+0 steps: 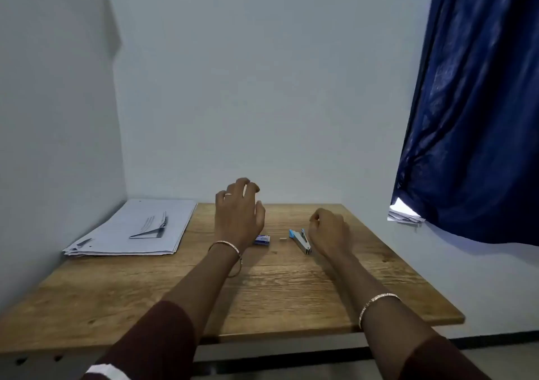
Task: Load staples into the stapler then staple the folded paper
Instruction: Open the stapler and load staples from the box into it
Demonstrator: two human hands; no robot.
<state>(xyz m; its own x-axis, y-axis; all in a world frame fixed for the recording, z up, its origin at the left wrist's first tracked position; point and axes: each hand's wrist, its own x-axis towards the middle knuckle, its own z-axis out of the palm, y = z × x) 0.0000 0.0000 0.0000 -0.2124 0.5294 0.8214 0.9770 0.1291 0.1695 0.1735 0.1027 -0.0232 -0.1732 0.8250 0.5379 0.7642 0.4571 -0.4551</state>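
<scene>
Stapler [300,241] with a blue tip lies on our wooden table [262,286], a bit right of the middle of the frame. Our right hand [329,232] sits just beside it on the right, fingers curled in loosely, holding nothing that we can see. A tiny pale bit [282,238] lies on the wood left of the stapler; it is too small to tell what it is. Left of that is a small blue box of staples [263,240], partly hidden by our left hand [239,213]. That hand hangs above the table with its fingers spread and bent, holding nothing. Both wrists wear thin bangles, and dark red sleeves show at the bottom. In the left of the frame a stack of white paper [125,234] rests on the table, with a folded paper [151,228] on top. Pale walls meet in a corner behind the table. A dark blue curtain [472,117] hangs at the upper right
</scene>
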